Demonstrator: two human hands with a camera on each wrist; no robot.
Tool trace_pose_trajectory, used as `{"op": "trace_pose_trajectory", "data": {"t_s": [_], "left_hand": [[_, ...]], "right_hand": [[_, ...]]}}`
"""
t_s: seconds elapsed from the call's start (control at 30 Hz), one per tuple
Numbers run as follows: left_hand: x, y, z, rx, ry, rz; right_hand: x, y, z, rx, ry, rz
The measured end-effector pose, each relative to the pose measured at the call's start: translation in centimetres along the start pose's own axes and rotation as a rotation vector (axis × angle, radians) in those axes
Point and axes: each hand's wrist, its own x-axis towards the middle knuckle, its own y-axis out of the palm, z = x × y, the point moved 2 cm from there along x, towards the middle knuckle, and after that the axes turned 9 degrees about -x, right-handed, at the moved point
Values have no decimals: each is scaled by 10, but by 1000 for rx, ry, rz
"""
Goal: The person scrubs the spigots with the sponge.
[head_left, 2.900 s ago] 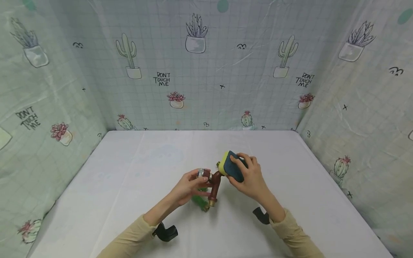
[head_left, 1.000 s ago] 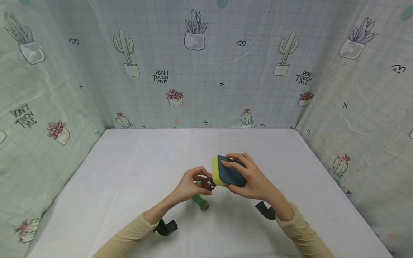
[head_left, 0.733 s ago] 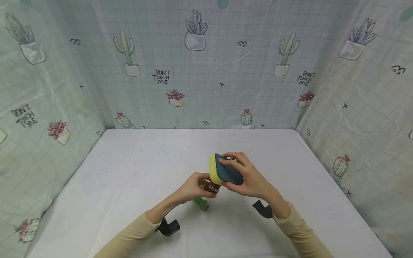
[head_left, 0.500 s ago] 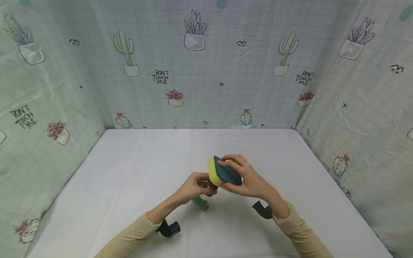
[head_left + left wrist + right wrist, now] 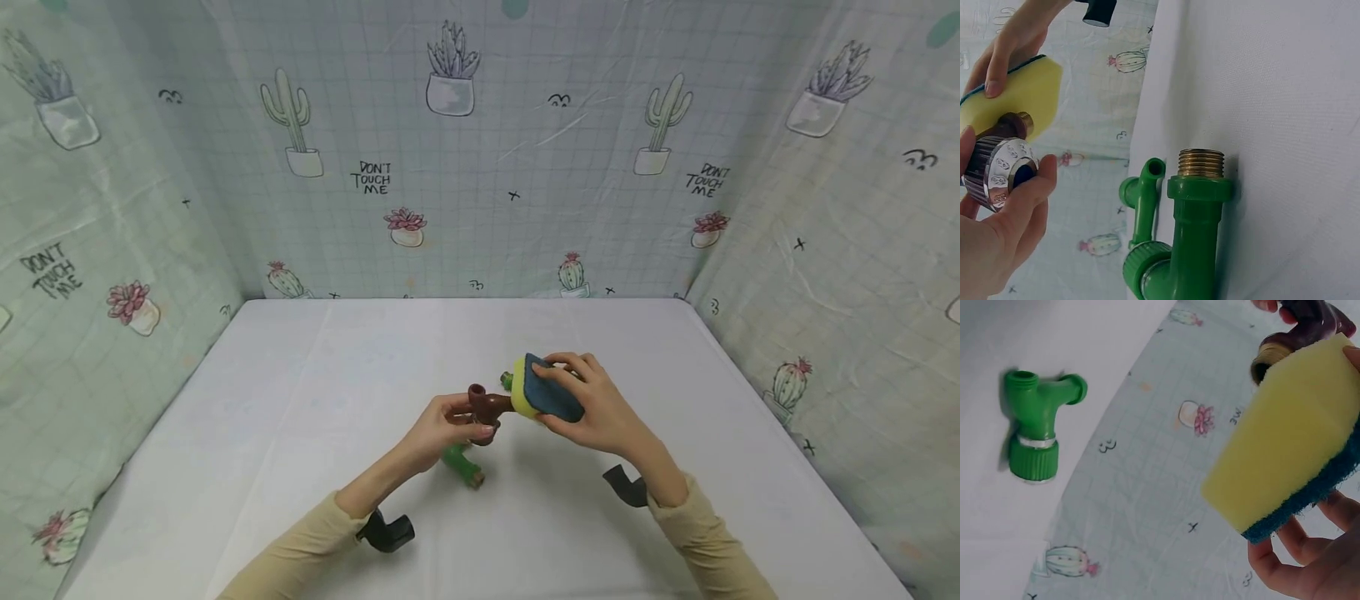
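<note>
My left hand (image 5: 435, 432) grips a brown tap (image 5: 489, 406) with a ridged, silver-rimmed knob, held above the table. In the left wrist view, the fingers and thumb are around that knob (image 5: 1005, 170), and a brass threaded end (image 5: 1024, 124) shows in front of the sponge. My right hand (image 5: 596, 408) holds a sponge (image 5: 551, 390), yellow on one side and dark blue-green on the scouring side. In the head view the sponge's yellow side overlaps the end of the brown tap. Fingers and sponge hide part of the tap.
On the white table (image 5: 360, 350), a green tap (image 5: 467, 468) with a brass thread lies below my left hand. Another green tap (image 5: 1035, 425) lies farther back, mostly behind the sponge in the head view. Cactus-print cloth (image 5: 480, 167) encloses the table's back and sides.
The brown tap has turned in my left hand, so its open end now points up. The sponge went left over the tap, then moved back right, uncovering more of it.
</note>
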Motion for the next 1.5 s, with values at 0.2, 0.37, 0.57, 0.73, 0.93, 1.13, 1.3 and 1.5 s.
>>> {"op": "trace_pose_trajectory", "data": {"t_s": [0.2, 0.37, 0.57, 0.73, 0.93, 1.13, 1.3, 1.5], "left_hand": [[-2, -4, 1, -224, -68, 35], [-2, -1, -7, -453, -140, 72], [-4, 4, -12, -618, -216, 74], [-4, 3, -3, -466, -271, 21], [-4, 5, 3, -329, -314, 31], [-5, 6, 4, -361, -380, 48], [-5, 4, 7, -403, -444, 60], [-6, 2, 3, -418, -478, 80]], "right_hand": [[-7, -2, -6, 114, 18, -37], [-10, -4, -3, 133, -16, -109], [-10, -2, 7, 88, -89, -190], [-8, -3, 17, -24, -152, -201], [-4, -6, 31, -220, -285, -205], [-1, -5, 35, -362, -340, -197], [-3, -3, 28, -416, -344, -180], [-4, -8, 18, -353, -316, -190]]}}
